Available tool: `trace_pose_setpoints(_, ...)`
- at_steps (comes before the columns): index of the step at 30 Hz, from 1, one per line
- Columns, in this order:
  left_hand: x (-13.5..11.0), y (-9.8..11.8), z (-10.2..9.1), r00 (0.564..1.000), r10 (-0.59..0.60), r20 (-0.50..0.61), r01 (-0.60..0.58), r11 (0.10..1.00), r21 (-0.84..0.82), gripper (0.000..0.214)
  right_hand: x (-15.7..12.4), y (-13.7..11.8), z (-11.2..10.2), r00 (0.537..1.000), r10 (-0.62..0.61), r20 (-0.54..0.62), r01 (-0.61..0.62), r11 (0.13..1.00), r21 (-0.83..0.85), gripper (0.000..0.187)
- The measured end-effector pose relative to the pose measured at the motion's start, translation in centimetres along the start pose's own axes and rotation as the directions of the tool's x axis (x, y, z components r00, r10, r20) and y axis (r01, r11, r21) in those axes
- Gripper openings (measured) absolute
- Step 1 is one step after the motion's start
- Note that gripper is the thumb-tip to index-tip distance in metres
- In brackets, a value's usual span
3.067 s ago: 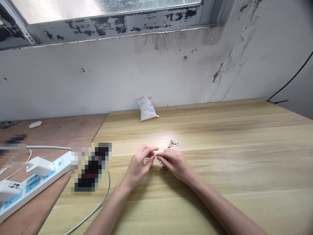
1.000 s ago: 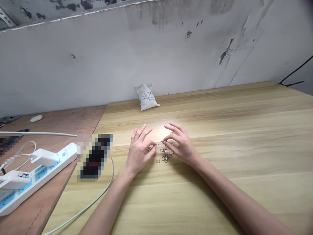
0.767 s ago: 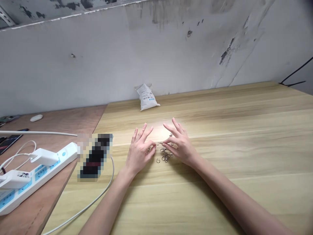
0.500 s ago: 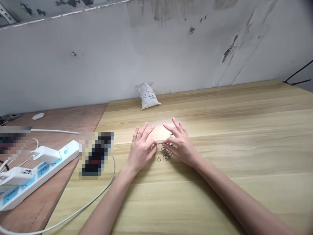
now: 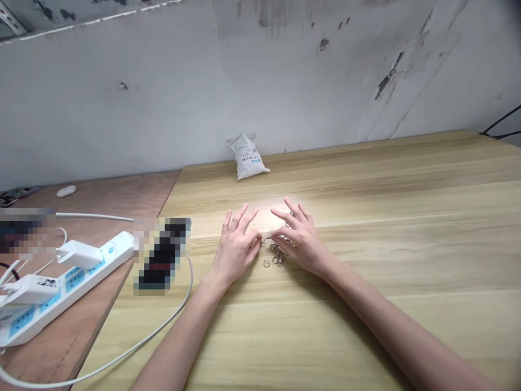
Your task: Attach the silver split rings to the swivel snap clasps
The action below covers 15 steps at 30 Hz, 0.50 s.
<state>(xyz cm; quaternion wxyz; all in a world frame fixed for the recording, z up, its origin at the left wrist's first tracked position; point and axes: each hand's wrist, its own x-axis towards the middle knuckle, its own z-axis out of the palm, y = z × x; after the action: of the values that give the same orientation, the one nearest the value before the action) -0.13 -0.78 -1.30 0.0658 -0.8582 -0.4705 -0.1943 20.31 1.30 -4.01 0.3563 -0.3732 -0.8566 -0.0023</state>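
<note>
My left hand (image 5: 236, 247) pinches thumb and forefinger together, its other fingers raised and spread. Facing it, my right hand (image 5: 300, 241) is closed in a similar pinch. A short metal key chain (image 5: 266, 238) spans the small gap between the fingertips, both hands gripping it; its ends are partly hidden by the fingers. Under and beside my right hand lies a small pile of metal rings and clasps (image 5: 279, 257), too small to make out singly. One loose metal ring (image 5: 266, 264) rests on the table just in front of the pile.
A white plastic packet (image 5: 249, 160) with a label stands near the wall. To the left are a blurred-out dark device (image 5: 163, 258), a white cable (image 5: 179, 307) and a power strip (image 5: 118, 247) with plugged-in chargers. A white oval object (image 5: 66, 191) lies on the brown board.
The view has shifted slightly. Both hands keep their pinch on the key chain in almost the same place, with only slight finger movement.
</note>
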Motion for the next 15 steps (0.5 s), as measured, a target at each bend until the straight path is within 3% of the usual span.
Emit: trace_pose_setpoints(15,-0.05,0.15,0.03,1.000,-0.009,0.023,0.010,0.999,-0.041,0.012,0.02,-0.43,-0.22,0.999,0.021,0.028,-0.021,1.000,0.003,0.015)
